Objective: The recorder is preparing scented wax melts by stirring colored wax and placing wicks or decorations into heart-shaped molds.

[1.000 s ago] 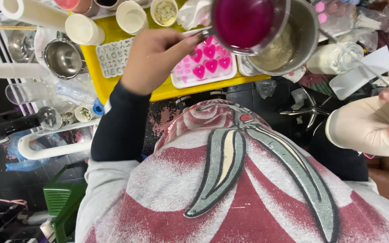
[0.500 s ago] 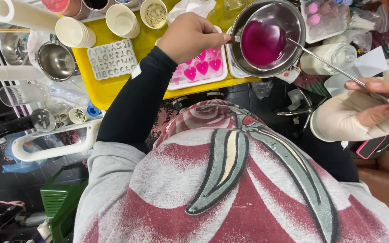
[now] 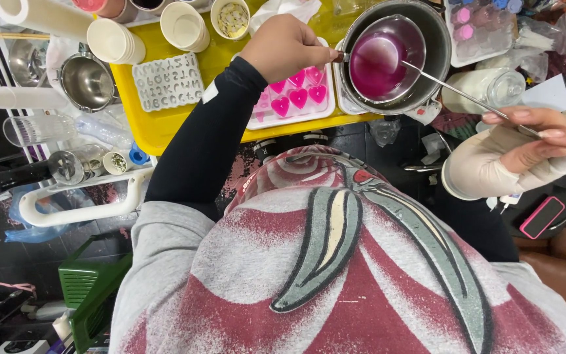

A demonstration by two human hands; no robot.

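I saw the yellow tray (image 3: pixel 165 124) at 12 o'clock carrying a big steel pot (image 3: pixel 437 46). Inside it sat a small steel pan (image 3: pixel 381 59) of magenta liquid, its handle clasped in my left hand (image 3: pixel 283 47). At 3 o'clock my right hand (image 3: pixel 538 141) pinched a thin metal stirring rod (image 3: pixel 453 88) reaching into that pan. Below the left hand lay a white heart mould (image 3: pixel 296 101), filled pink.

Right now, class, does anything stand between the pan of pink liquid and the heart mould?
Nothing visible does. The left hand holds the small pan over the large pot, right beside the heart mould; only the metal rod in the right hand dips into it.
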